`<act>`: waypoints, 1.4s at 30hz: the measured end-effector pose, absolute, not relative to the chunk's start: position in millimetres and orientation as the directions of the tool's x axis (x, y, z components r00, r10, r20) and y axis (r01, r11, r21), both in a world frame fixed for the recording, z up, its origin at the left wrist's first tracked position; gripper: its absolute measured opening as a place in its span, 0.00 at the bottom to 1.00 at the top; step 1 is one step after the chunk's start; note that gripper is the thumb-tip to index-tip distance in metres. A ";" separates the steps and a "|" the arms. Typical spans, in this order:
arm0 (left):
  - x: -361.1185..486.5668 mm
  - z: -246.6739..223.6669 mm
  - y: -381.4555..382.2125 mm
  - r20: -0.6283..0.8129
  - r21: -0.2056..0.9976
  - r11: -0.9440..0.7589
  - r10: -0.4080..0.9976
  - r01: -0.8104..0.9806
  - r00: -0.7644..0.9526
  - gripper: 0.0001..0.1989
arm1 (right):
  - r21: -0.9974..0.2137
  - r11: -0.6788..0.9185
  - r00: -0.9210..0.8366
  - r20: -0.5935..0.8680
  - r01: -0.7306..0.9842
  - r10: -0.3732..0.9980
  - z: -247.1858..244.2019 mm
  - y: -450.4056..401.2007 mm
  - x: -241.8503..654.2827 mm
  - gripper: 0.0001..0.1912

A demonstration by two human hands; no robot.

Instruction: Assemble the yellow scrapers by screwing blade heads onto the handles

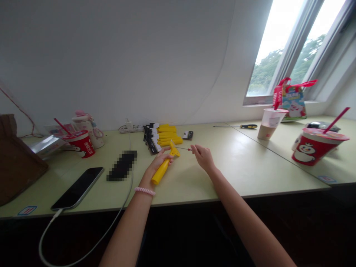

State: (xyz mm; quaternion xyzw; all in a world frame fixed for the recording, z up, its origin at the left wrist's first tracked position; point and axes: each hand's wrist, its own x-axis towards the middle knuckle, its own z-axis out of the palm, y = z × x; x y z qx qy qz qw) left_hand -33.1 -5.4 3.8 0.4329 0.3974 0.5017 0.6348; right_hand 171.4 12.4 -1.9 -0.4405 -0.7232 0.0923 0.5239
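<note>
My left hand (161, 160) is wrapped round a yellow-handled tool (161, 172), its head tilted up and to the right. In my right hand (202, 155) is a thin screwdriver (184, 148), its metal shaft pointing left to the head of the yellow tool. Whether the tip touches the head is too small to tell. Just behind my left hand lies a row of several yellow-handled tools (167, 134) with black and white cards (153, 142). A small black and white card (188, 135) rests to the right of that row.
A phone (78, 188) with a white cable (122, 209) lies at the left, near a red cup (82, 144) and a bottle (96, 135). At the right are a larger screwdriver (248, 126), a plastic cup (269, 128), another red cup (313, 150) and a bag (295, 104).
</note>
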 end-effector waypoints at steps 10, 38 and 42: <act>-31.6 5.0 -7.0 -0.079 0.958 0.124 0.981 -0.258 0.178 0.27 | -0.630 0.685 -0.066 0.716 0.367 0.694 3.0 8.0 167.6 0.08; -31.0 -3.2 -2.8 0.009 0.971 0.038 0.981 -0.235 0.195 0.27 | -0.634 0.643 -0.053 0.693 0.431 0.719 2.6 -2.2 165.1 0.08; -32.1 -5.5 -0.4 0.021 0.976 0.021 0.981 -0.217 0.192 0.26 | -0.616 0.674 -0.039 0.726 0.407 0.687 3.2 -2.2 163.3 0.07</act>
